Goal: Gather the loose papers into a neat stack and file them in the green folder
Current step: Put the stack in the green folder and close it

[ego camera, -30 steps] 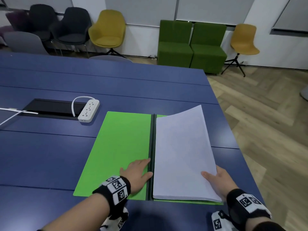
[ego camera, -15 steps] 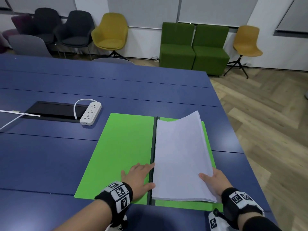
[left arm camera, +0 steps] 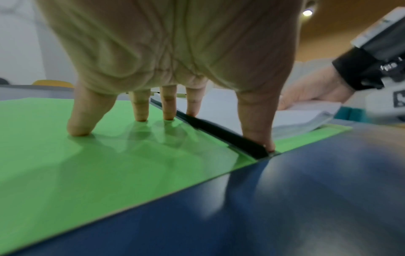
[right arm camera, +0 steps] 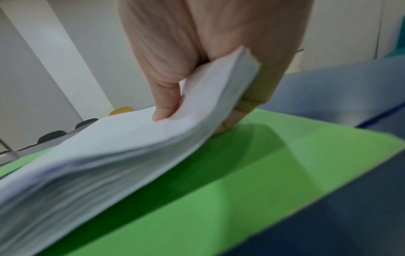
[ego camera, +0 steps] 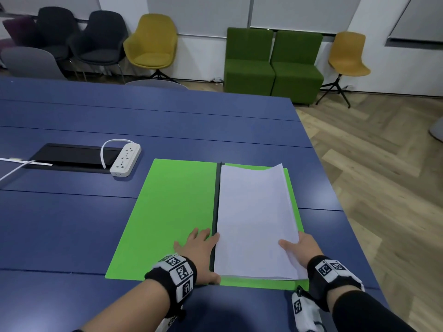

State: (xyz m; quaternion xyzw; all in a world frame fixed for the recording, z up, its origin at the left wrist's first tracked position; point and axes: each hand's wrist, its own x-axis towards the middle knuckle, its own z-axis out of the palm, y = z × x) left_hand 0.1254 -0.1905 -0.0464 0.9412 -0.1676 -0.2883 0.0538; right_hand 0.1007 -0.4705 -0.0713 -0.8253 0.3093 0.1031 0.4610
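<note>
The blue worktop (ego camera: 72, 224) is filling most of the room in front of the person, and far behind it chairs are standing along the wall: two green armchairs (ego camera: 273, 63), two yellow chairs (ego camera: 151, 44) and some dark ones. The green folder (ego camera: 167, 219) is lying open and flat near the right edge of the worktop, with its black spine (ego camera: 217, 212) running from near to far. The stack of papers (ego camera: 254, 219) is lying on the right half of the folder, its left edge just beside the spine. The near right corner of the stack is lifting off the folder. The right hand (ego camera: 302, 250) is gripping this corner, with the thumb on top and the fingers (right arm camera: 243, 107) curled under the sheets. The left hand (ego camera: 199, 252) is pressing on the left half of the folder with spread, straight fingers (left arm camera: 140, 107); its thumb is touching the near end of the spine. On the far left, a white power strip (ego camera: 125, 159) is lying beside a black cable hatch (ego camera: 72, 155).
</note>
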